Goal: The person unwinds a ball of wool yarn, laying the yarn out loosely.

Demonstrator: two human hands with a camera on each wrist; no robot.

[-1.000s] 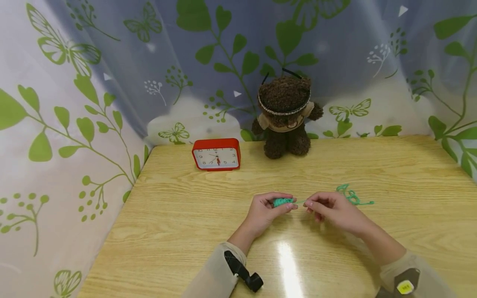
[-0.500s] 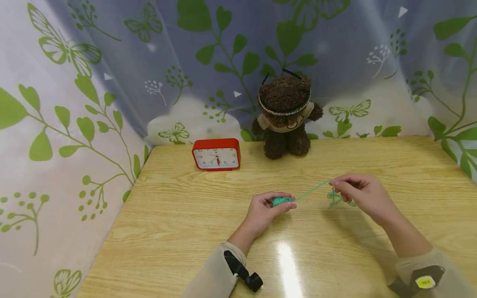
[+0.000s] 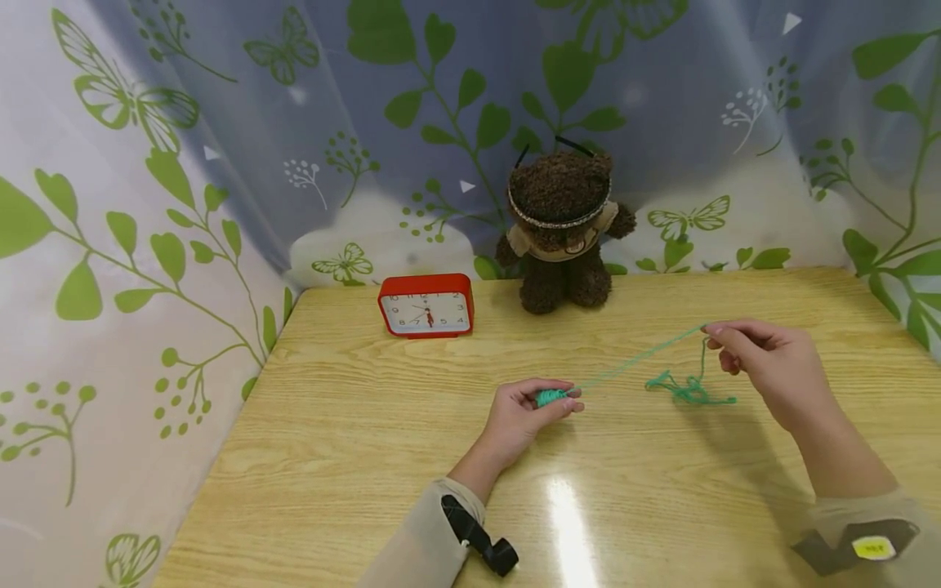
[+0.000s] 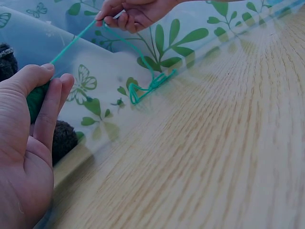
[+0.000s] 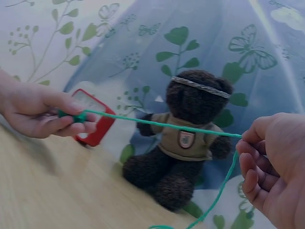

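Note:
My left hand (image 3: 520, 416) holds a small wound bundle of green yarn (image 3: 550, 398) between thumb and fingers; part of it is hidden by the fingers. From the bundle a strand (image 5: 157, 123) runs taut, up and to the right, to my right hand (image 3: 772, 367). The thumb and forefinger of that hand pinch the strand, plain in the right wrist view. Below the pinch, the yarn hangs down to a loose tangled tail (image 3: 691, 390) on the table. In the left wrist view the same tail (image 4: 151, 88) lies beyond the left hand.
A red alarm clock (image 3: 426, 306) stands at the back left of the wooden table (image 3: 353, 457). Right of it a brown teddy bear (image 3: 562, 196) with a headband sits against the patterned curtain (image 3: 441, 98). Curtain also hangs along the left side.
My right hand has moved away from the left, to the right and towards the back, drawing the strand out longer. The left hand has stayed in place with the bundle.

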